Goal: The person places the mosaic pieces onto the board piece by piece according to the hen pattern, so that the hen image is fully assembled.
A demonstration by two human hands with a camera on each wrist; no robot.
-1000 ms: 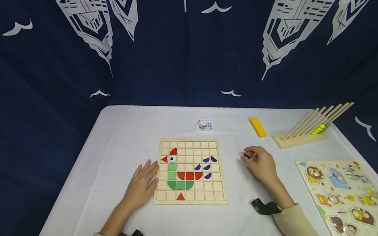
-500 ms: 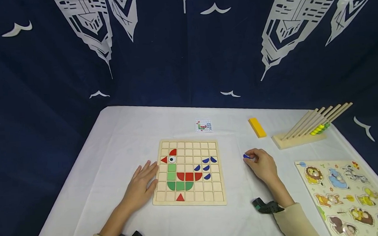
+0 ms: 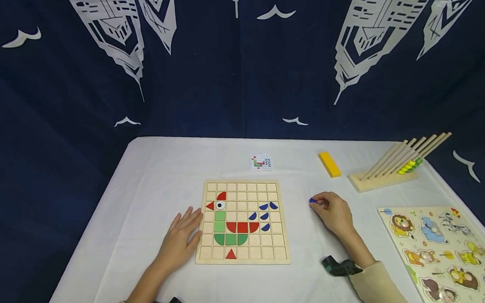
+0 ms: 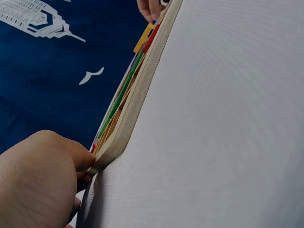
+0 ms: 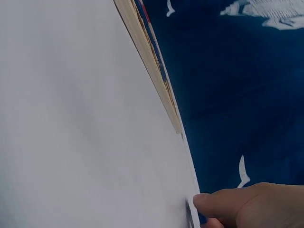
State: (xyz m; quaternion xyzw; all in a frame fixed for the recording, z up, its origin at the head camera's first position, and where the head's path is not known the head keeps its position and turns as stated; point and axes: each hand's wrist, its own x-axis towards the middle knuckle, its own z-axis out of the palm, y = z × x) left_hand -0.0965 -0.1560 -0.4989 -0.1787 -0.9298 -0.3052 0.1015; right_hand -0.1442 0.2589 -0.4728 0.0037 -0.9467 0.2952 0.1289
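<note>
A wooden grid board (image 3: pixel 256 253) lies on the white table, bearing red, green and blue flat pieces and one round eye piece (image 3: pixel 220 205) laid out like a bird. Several blue segment pieces (image 3: pixel 264 216) sit in its right-hand cells. My left hand (image 3: pixel 181 239) rests at the board's left edge, fingers extended; in the left wrist view its thumb touches the board's corner. To the right of the board, my right hand (image 3: pixel 334 213) pinches a small blue piece (image 3: pixel 312 200) between thumb and fingertips. That piece's exact shape is partly hidden.
A small printed card (image 3: pixel 261 161) with a bird pattern lies behind the board. At the back right are a yellow block (image 3: pixel 329 164) and a wooden stand with rods and beads (image 3: pixel 376 181). An animal puzzle board (image 3: pixel 433 262) lies at the right.
The blue piece has turned in my right fingertips and shows more of itself. My right hand has shifted slightly left. The left hand stays in place.
</note>
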